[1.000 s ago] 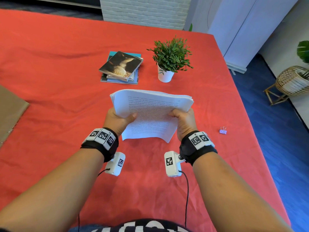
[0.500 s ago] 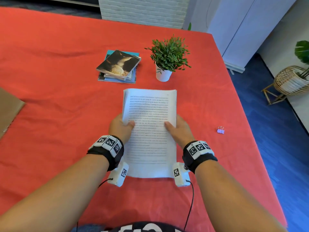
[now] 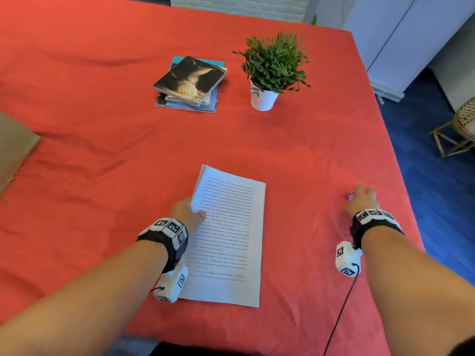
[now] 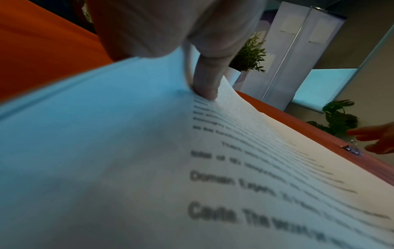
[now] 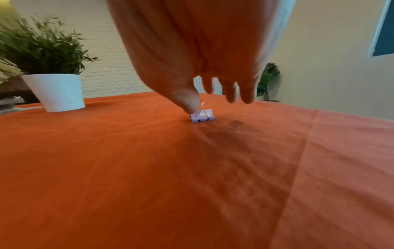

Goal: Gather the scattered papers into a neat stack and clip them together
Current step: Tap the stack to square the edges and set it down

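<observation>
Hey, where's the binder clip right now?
The binder clip sits on the red tablecloth near the table's right edge, right of the paper stack. The right hand is over it, thumb touching.

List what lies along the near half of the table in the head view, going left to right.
Left hand → papers → binder clip → right hand.

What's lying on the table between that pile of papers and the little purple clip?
Nothing: in the head view only bare red tablecloth lies between the stack of papers and the binder clip, which the right hand is reaching.
</observation>
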Tool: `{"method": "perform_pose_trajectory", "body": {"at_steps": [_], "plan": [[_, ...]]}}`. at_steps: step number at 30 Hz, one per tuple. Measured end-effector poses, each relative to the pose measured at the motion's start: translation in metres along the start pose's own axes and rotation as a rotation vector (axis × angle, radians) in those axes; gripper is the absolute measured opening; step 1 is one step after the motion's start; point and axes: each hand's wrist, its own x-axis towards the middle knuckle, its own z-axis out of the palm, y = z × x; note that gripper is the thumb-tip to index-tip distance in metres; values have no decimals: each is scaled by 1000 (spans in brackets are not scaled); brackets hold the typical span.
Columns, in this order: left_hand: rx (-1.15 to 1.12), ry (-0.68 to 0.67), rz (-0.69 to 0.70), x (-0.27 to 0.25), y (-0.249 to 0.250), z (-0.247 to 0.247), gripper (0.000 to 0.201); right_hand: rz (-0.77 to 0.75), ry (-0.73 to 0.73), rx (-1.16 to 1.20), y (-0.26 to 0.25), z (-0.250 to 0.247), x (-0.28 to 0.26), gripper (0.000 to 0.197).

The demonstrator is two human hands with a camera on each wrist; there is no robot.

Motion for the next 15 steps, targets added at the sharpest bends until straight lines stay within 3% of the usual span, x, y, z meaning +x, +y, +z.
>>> {"method": "perform_pose_trajectory", "body": {"at_steps": [8,15], "plan": [[-5,-86,-105,6,-7,-8,42,-151,85,-21,-11,21,-17,23],[-120,-131,-103,5,-13,-17,42,-265,124,400,-84,25,-80,23]]}}
